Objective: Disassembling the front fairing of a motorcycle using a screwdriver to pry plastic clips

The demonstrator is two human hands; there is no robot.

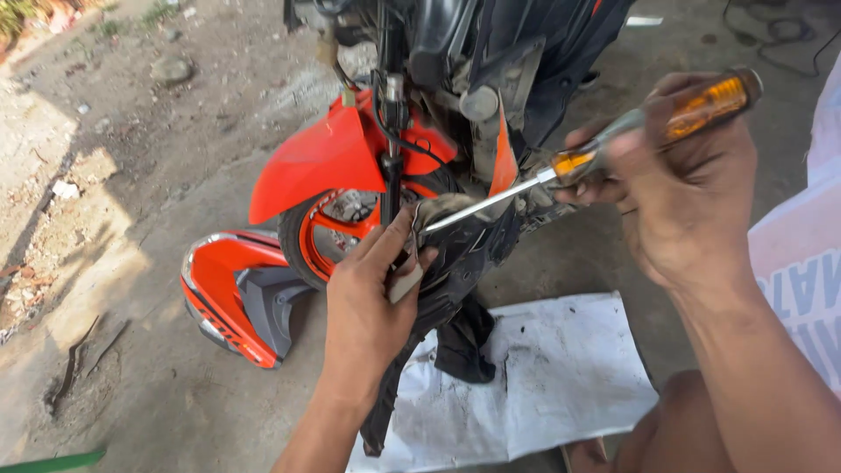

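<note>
Screwdriver work at a motorcycle's front end

At right, the right hand (679,188) grips an amber-handled screwdriver (604,149), tip at frame centre. The left hand (372,293) closes its fingers on a black panel (455,263) beside the orange front wheel (328,232).

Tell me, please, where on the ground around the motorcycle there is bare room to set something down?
Bare concrete lies left of the detached orange panel, and the white sheet is mostly bare. It is crowded by the front wheel, where the left hand and the right hand's screwdriver meet.
</note>
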